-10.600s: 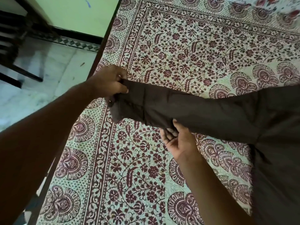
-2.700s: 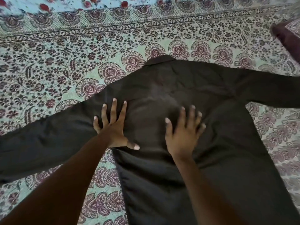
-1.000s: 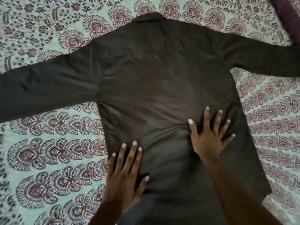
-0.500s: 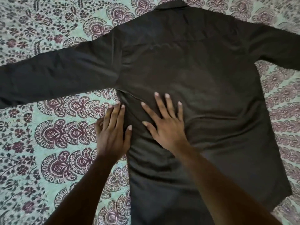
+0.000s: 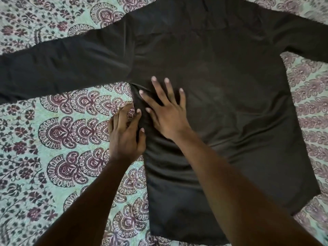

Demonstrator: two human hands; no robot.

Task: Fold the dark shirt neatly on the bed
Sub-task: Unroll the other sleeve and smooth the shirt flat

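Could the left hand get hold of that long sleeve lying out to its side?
Probably yes: the left hand sits at the shirt's side seam, and the sleeve lies flat just beyond it, uncovered.

The dark shirt [image 5: 221,86] is a thin woven cloth, near-black brown, with a faint soft sheen where light falls across its back, and fine creases gathered near the armpit seam. The bed [image 5: 53,139] is covered with a matt cotton-looking sheet, block-printed in maroon and dark florals on pale mint green, its surface slightly grainy and without gloss.
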